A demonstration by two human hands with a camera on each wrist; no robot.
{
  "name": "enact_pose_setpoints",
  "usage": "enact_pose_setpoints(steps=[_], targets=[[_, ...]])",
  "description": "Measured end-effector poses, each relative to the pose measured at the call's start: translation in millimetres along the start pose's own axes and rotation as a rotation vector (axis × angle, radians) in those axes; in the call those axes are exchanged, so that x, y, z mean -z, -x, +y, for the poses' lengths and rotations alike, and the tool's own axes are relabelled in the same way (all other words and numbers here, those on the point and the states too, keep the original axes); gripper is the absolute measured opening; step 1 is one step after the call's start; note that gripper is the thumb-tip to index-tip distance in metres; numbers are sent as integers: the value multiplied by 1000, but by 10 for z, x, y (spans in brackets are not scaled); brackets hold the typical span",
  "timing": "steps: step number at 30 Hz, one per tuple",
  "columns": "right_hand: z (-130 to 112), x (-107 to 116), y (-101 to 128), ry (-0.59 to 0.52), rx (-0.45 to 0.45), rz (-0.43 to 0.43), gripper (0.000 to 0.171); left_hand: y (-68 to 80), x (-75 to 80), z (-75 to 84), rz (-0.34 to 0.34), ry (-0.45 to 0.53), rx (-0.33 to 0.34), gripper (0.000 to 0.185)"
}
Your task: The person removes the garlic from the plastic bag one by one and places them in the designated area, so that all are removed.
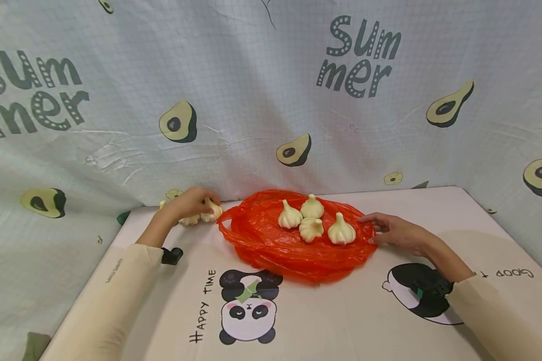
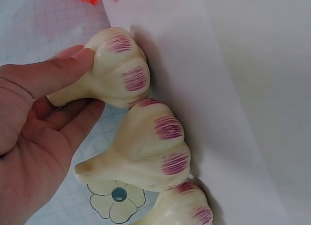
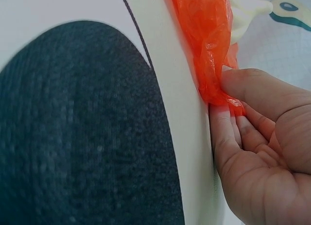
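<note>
An orange plastic bag (image 1: 298, 250) lies spread on the table with several white garlic bulbs (image 1: 311, 220) on top of it. At the table's back left, my left hand (image 1: 202, 202) grips a garlic bulb (image 2: 121, 69) between the thumb (image 2: 73, 64) and the fingers. Two more bulbs (image 2: 146, 147) lie beside it against the backdrop. My right hand (image 1: 390, 230) pinches the bag's right edge (image 3: 214, 64) between thumb (image 3: 262, 89) and fingers, low on the table.
The table (image 1: 343, 321) has a cream cover printed with pandas (image 1: 248, 306). A checked cloth backdrop (image 1: 253, 100) with avocado prints hangs right behind it. The table's left edge runs beside my left sleeve (image 1: 113, 286).
</note>
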State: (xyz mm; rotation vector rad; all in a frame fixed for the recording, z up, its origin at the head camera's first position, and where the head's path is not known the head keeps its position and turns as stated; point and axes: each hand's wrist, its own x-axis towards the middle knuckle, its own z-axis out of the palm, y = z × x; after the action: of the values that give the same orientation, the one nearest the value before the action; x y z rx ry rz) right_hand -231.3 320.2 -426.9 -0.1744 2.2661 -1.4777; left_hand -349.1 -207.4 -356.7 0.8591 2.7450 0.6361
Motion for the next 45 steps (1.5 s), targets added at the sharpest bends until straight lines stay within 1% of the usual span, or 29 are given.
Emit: enact_pose_setpoints(steps=[2, 5, 9, 13, 17, 20, 25, 29, 33, 37, 45], targets=[[0, -1, -1, -1, -1, -2, 60, 6, -5, -5, 10, -3, -2, 20], [-2, 0, -2, -2, -1, -4, 61, 23, -10, 9, 36, -10, -26, 21], [-2, 5, -3, 1, 3, -5, 61, 63, -20, 87, 74, -29, -50, 24], [3, 9, -5, -3, 0, -3, 60, 121, -30, 212, 116, -36, -41, 25], [2, 11, -1, -11, -1, -3, 60, 176, -32, 381, 155, -5, -39, 23], [-2, 17, 6, -8, 6, -5, 61, 197, -40, 508, 175, 23, -51, 23], [-10, 13, 13, 2, 4, 2, 61, 207, -76, 683, 196, 38, -79, 25], [-22, -8, 21, 7, -2, 9, 60, 216, -108, 795, 204, 50, -85, 25], [-26, -20, 27, 7, 3, 5, 60, 209, -127, 912, 202, 68, -52, 24], [-25, -6, 15, 10, 5, 4, 61, 194, -134, 1036, 198, 71, -40, 26], [-22, 3, 11, 15, 3, -3, 61, 116, -172, 1186, 157, 81, -66, 29]])
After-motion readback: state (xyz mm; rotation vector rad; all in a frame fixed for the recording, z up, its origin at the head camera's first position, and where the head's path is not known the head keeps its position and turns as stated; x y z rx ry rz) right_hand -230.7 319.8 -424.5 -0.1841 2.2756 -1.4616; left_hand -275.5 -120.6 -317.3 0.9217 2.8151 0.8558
